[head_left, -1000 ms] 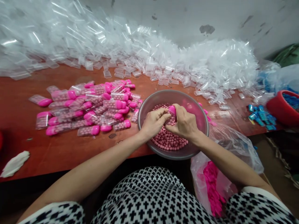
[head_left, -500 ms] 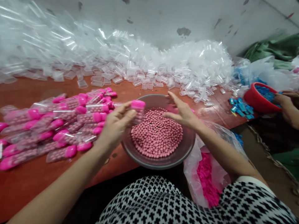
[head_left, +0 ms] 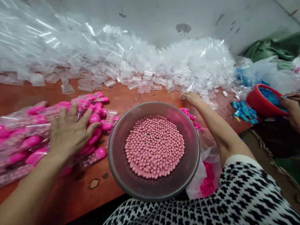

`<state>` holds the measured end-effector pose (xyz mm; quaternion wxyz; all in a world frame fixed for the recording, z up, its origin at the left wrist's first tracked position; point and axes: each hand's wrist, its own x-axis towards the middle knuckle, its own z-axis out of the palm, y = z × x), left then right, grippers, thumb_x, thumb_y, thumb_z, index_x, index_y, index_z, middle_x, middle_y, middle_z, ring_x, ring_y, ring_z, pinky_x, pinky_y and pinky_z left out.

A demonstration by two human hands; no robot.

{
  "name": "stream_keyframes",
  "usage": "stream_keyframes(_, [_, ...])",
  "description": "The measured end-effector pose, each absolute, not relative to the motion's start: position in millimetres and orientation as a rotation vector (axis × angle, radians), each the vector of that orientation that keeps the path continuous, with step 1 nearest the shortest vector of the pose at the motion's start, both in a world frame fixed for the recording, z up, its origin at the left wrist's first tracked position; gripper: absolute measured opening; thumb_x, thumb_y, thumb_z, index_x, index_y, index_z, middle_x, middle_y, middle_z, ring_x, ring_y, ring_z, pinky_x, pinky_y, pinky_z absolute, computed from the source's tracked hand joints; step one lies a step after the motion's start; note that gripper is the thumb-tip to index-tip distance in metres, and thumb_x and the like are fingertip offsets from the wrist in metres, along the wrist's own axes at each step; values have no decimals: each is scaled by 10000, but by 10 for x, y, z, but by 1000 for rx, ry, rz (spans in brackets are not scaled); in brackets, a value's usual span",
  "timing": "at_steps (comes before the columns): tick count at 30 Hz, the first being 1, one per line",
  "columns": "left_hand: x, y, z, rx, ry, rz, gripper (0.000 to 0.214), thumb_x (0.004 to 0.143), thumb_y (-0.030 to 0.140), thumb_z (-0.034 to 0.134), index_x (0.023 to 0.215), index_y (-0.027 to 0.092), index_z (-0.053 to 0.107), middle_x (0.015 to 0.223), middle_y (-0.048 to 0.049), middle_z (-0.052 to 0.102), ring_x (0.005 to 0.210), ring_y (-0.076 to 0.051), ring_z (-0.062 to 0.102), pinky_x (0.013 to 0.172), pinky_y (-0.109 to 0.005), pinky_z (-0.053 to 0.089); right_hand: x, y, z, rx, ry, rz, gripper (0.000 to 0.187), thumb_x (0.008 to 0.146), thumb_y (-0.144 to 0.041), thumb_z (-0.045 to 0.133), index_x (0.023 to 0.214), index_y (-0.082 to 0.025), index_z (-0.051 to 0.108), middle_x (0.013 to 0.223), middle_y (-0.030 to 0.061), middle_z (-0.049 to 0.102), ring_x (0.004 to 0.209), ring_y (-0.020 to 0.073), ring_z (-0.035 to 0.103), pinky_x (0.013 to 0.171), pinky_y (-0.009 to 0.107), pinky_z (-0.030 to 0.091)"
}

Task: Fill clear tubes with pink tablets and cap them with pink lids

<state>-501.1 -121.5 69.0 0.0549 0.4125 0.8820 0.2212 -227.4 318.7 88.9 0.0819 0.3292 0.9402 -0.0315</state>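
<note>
My left hand (head_left: 70, 129) lies with fingers spread on a heap of clear tubes with pink caps (head_left: 35, 140), filled with pink beads. My right hand (head_left: 192, 98) reaches past the bowl to the near edge of the clear empty tubes (head_left: 150, 76); its fingertips are at small clear pieces, and whether they grip one cannot be made out. Between my arms stands a dark round bowl (head_left: 153, 191) with pink beads (head_left: 154, 147) in it. Loose pink caps (head_left: 188, 115) lie just behind the bowl's right rim.
A bag of pink caps (head_left: 208, 181) sits below the table edge on the right. Farther right, a co-worker's hand (head_left: 292, 106) is at a red bowl (head_left: 262, 103) of blue pieces, beside blue-capped tubes (head_left: 245, 111). The wall (head_left: 154, 18) rises behind the tube pile.
My left hand went left from above the bowl onto the heap and no longer holds the pink-capped tube. My right hand moved forward and right to the clear tubes. The bowl appears nearer.
</note>
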Motion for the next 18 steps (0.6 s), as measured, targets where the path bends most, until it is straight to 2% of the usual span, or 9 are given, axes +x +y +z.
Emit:
stream_keyframes(2, [-5062, -1200, 662, 1213, 2684, 605, 710, 888, 614, 583, 1446, 181, 511, 1689, -132, 113, 1494, -531, 152, 1154, -746, 112, -2326, 3183, 868, 952, 2804, -74, 140, 900, -91, 562, 963, -84, 687, 1095, 175, 716, 963, 146, 629, 884, 246, 431])
stream_keyframes(5, [-5108, -1207, 671, 1188, 2716, 503, 718, 981, 616, 365, 1504, 127, 405, 1695, -135, 8, 1523, -464, 121, 1176, -691, 112, -2367, 3148, 835, 948, 2793, -37, 118, 910, -124, 583, 979, -56, 651, 1104, 181, 708, 955, 135, 609, 901, 283, 425])
stream_keyframes(9, [-5041, -1236, 696, 1210, 2740, 547, 702, 1003, 595, 340, 1550, 156, 298, 1703, -62, -58, 1531, -457, -2, 1178, -694, 1, -2357, 3072, 849, 1192, 2815, -48, 178, 898, -152, 600, 1016, -23, 633, 1060, 187, 719, 993, 154, 618, 943, 345, 409])
stream_keyframes(12, [-4854, -1264, 758, 1266, 2771, 817, 626, 1000, 544, 422, 1502, 171, 387, 1697, -30, 141, 1546, -383, 90, 1222, -638, 68, -2351, 2955, 993, 1530, 2903, -225, 220, 879, -184, 580, 1038, -57, 664, 1060, 214, 719, 992, 215, 652, 901, 364, 443])
stream_keyframes(14, [-4640, -1254, 861, 1316, 2700, 1100, 546, 976, 483, 517, 1439, 195, 478, 1623, -36, 366, 1501, -291, 306, 1240, -531, 222, -2375, 2789, 1158, 1570, 3033, -362, 295, 909, -219, 503, 1122, -90, 661, 1161, 228, 694, 1034, 234, 650, 900, 378, 457])
stream_keyframes(16, [-4366, -1182, 1009, 1389, 2539, 1343, 475, 958, 414, 561, 1368, 175, 557, 1497, -94, 538, 1400, -262, 476, 1200, -453, 346, -2404, 2506, 1362, 1535, 3185, -637, 344, 901, -276, 489, 1154, -119, 661, 1184, 201, 692, 989, 213, 656, 867, 363, 480])
stream_keyframes(18, [-4063, -1049, 1173, 1376, 2255, 1594, 440, 952, 400, 580, 1299, 131, 598, 1349, -134, 650, 1216, -233, 632, 1060, -378, 500, -2397, 2090, 1578, 1352, 3154, -1638, 306, 792, -295, 607, 1045, -160, 713, 1095, 154, 726, 877, 209, 675, 828, 376, 504])
